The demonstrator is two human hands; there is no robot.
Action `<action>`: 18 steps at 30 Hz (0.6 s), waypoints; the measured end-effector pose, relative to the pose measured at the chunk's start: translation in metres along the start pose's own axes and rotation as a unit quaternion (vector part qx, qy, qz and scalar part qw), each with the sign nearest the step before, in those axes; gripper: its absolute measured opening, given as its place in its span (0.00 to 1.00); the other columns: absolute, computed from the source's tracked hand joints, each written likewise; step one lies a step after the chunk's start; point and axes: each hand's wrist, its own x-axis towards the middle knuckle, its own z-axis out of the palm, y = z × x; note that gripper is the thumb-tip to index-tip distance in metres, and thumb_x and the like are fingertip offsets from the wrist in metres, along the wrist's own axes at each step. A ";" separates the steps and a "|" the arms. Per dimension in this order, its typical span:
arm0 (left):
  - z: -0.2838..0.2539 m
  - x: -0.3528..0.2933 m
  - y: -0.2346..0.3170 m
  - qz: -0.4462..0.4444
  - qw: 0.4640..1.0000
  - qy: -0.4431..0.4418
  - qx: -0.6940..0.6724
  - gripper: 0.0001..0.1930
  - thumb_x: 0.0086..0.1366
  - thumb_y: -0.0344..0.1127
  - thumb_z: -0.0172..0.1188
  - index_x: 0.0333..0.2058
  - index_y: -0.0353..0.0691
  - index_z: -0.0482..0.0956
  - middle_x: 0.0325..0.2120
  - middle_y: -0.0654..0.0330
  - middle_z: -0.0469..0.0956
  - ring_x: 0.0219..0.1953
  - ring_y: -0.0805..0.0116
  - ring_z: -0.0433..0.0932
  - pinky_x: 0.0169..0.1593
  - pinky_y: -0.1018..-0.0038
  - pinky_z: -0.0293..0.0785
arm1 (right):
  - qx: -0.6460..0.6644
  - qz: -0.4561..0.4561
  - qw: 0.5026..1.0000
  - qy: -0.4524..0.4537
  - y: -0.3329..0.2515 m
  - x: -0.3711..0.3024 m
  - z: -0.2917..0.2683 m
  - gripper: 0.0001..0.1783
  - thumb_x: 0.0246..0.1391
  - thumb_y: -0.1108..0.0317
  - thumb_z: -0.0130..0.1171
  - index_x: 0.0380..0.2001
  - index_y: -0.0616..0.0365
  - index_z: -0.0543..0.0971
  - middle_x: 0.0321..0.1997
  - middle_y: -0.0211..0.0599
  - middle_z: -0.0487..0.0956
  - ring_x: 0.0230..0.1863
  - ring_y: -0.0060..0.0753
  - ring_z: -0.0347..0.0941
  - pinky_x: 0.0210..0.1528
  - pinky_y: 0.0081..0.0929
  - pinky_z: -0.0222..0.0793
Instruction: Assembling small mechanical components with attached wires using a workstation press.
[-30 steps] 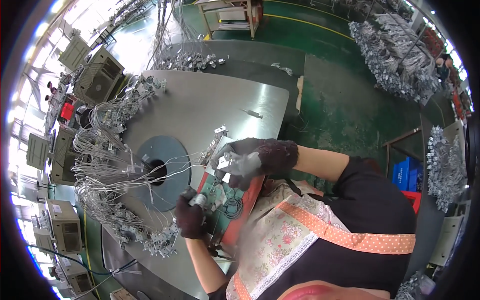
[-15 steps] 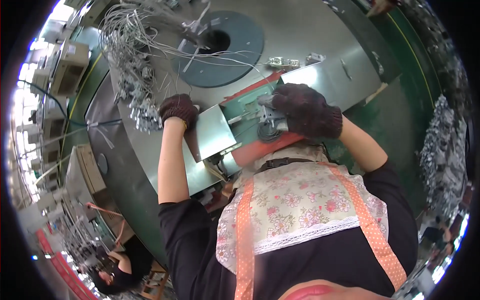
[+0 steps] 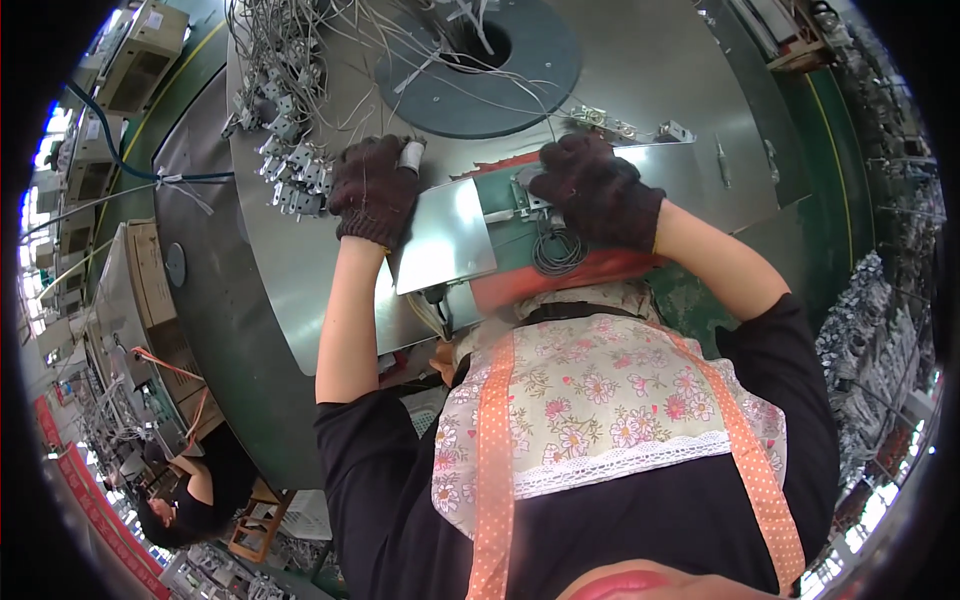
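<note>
My left hand (image 3: 375, 190), in a dark maroon knit glove, is closed beside a shiny metal plate (image 3: 447, 238). A short whitish piece (image 3: 411, 156) shows at its thumb side; whether it is held or wrapped round a finger I cannot tell. My right hand (image 3: 602, 192), gloved alike, is closed round a small grey metal part (image 3: 530, 190), largely hidden by the fingers. Below that part lies a coil of thin dark cable (image 3: 559, 252). A light rod (image 3: 499, 215) lies between the plate and the part, over a green surface.
Grey metal parts on wires (image 3: 300, 165) are heaped at the table's left. A dark round disc (image 3: 560, 80) with a central hole lies at the far side, crossed by loose wires. Small metal fittings (image 3: 605, 122) lie beyond my right hand. Another person (image 3: 195, 490) sits lower left.
The view has shifted over the table. My left hand has turned, and the whitish piece now shows more. My right hand is a little nearer the plate, with the cable coil more in view.
</note>
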 end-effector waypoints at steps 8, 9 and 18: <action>-0.002 -0.032 0.029 0.213 0.967 0.130 0.040 0.19 0.61 0.45 0.67 0.46 0.42 0.81 0.40 0.53 0.81 0.47 0.54 0.79 0.64 0.54 0.67 | 0.026 0.116 0.991 0.065 -0.008 -0.015 0.039 0.22 0.48 0.69 0.58 0.50 0.58 0.80 0.37 0.49 0.76 0.42 0.51 0.74 0.45 0.46 0.69; 0.000 -0.036 0.036 0.215 0.967 0.131 0.039 0.19 0.61 0.45 0.67 0.46 0.42 0.81 0.40 0.53 0.81 0.47 0.54 0.79 0.64 0.54 0.67 | 0.024 0.117 0.991 0.066 -0.010 -0.016 0.042 0.22 0.48 0.69 0.58 0.50 0.58 0.80 0.37 0.49 0.76 0.42 0.51 0.74 0.45 0.46 0.69; 0.036 -0.037 0.129 0.317 0.937 -0.102 0.107 0.13 0.65 0.38 0.52 0.43 0.46 0.82 0.42 0.55 0.84 0.50 0.52 0.80 0.61 0.57 0.69 | 0.096 0.109 0.983 0.111 -0.029 -0.032 0.023 0.32 0.42 0.56 0.65 0.52 0.56 0.77 0.45 0.49 0.78 0.45 0.52 0.74 0.50 0.47 0.69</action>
